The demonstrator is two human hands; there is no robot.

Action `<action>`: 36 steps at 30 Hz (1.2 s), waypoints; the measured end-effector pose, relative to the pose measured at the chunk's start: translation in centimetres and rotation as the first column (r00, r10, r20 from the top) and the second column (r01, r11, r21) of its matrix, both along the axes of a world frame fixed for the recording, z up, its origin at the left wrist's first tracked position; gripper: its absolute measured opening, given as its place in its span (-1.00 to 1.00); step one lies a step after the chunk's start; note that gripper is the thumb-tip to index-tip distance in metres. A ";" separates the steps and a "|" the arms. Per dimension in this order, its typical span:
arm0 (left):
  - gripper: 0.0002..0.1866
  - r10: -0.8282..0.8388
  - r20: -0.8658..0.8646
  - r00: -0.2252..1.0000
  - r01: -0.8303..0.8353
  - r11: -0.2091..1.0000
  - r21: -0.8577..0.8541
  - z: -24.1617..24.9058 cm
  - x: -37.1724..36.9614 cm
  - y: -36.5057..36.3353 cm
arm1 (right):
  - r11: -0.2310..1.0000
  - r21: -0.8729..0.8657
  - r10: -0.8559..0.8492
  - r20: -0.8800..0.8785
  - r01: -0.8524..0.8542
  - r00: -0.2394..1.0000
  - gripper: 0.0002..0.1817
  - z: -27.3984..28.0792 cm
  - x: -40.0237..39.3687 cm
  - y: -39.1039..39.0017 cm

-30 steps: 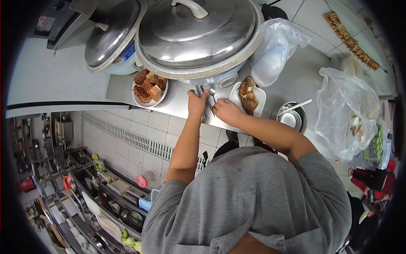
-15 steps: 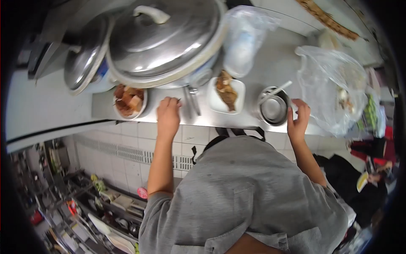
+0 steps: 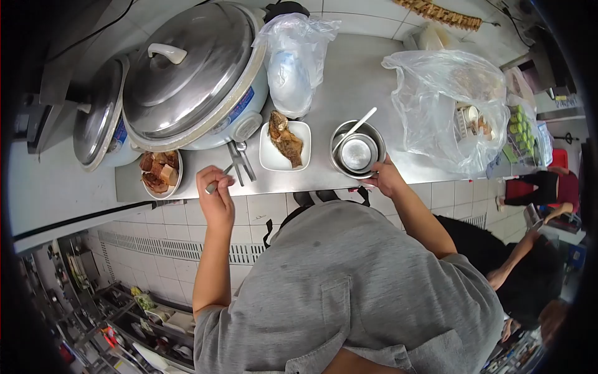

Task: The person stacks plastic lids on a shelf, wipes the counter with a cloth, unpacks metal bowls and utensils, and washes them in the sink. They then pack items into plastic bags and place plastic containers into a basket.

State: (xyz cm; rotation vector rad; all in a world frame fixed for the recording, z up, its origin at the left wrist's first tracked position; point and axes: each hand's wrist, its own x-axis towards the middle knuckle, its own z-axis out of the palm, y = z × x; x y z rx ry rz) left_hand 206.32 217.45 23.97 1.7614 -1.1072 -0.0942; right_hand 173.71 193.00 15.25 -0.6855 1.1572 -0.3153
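Observation:
My left hand (image 3: 216, 196) is closed round a thin metal utensil (image 3: 212, 187); one grey end pokes out of the fist and its kind is hidden. Just beyond it, metal cutlery (image 3: 244, 163) with a spoon among it lies on the counter. My right hand (image 3: 387, 179) grips the near right rim of a metal bowl (image 3: 339, 165). Inside that bowl sits a smaller metal bowl (image 3: 358, 154), and a white-handled utensil (image 3: 364, 119) leans across the rim. Between my hands stands a square white dish (image 3: 268, 153) holding a browned piece of fish (image 3: 285, 142).
A bowl of brown meat chunks (image 3: 161, 174) stands left, before two lidded cookers (image 3: 193, 68). Behind the dish is a bagged bundle (image 3: 293, 75). A clear plastic bag (image 3: 430, 137) with food lies right on the steel counter (image 3: 355, 62). Other people (image 3: 523, 262) are at right.
The view has swung, shifting the counter items leftward. My left hand has closed, with a metal utensil now showing in it. My right hand has moved from beside the metal bowl to grip its near rim.

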 end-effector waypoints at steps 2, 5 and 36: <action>-0.77 -0.056 -0.088 0.995 0.044 0.989 -0.140 2.8 -3.1 -2.4 | 0.998 -0.063 0.020 -0.004 -0.021 1.000 -0.22 1.4 0.4 0.3; -0.69 -0.160 0.196 0.968 0.202 0.954 -0.220 6.2 -5.1 -4.3 | 0.986 -0.154 0.059 -0.002 -0.059 0.998 -0.20 5.9 0.6 0.7; -0.40 0.828 0.079 0.555 -0.831 0.548 0.096 8.1 -9.7 6.0 | 0.364 0.016 0.903 0.239 -0.931 0.357 -0.06 10.6 15.1 12.1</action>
